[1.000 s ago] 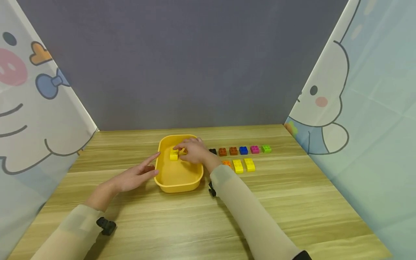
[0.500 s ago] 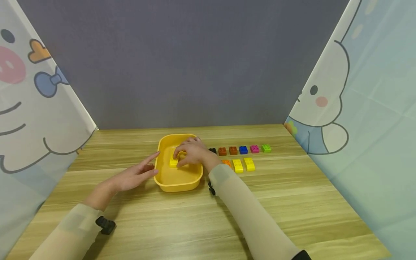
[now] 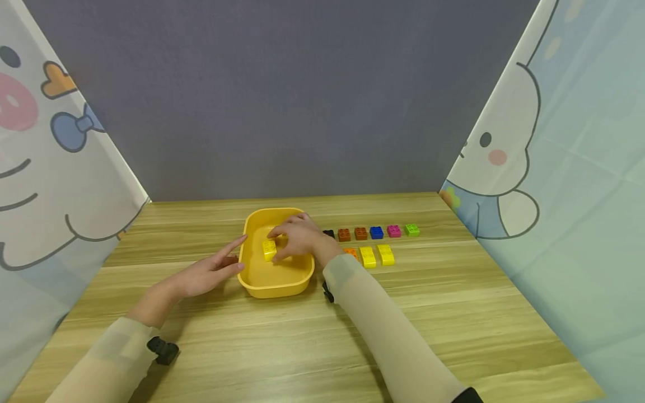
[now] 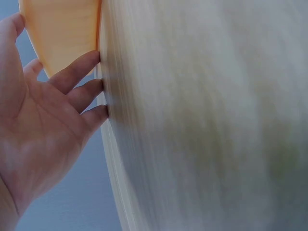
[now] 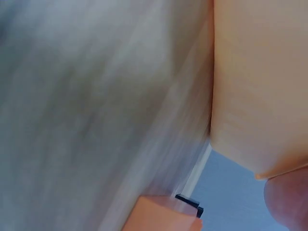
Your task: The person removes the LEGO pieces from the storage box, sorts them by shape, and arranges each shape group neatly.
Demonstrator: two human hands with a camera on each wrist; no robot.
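A yellow toy building brick (image 3: 269,251) lies on the floor of the yellow tray (image 3: 274,291), slightly turned. Just to its right, my right hand (image 3: 300,235) reaches in over the tray's right side; the thumb is close by the brick and the index finger is off its far end. What lies under the palm is hidden. At the tray's left wall, my left hand (image 3: 206,274) has its index finger and thumb extended to the rim. In the left wrist view, the left hand's (image 4: 45,115) lower fingertips rest on the wooden table beside the tray (image 4: 60,29).
Right of the tray stands a back row of bricks: black (image 3: 328,234), two brown (image 3: 360,234), blue (image 3: 376,233), pink (image 3: 394,231) and lime green (image 3: 412,230). Before them are an orange brick (image 3: 351,253) and two yellow ones (image 3: 368,257). A grey panel (image 3: 302,112) closes the back.
The yellow brick in the tray has shifted a little nearer and turned. My right fingers, over it half a second ago, have drawn back from it. The left hand keeps its place.
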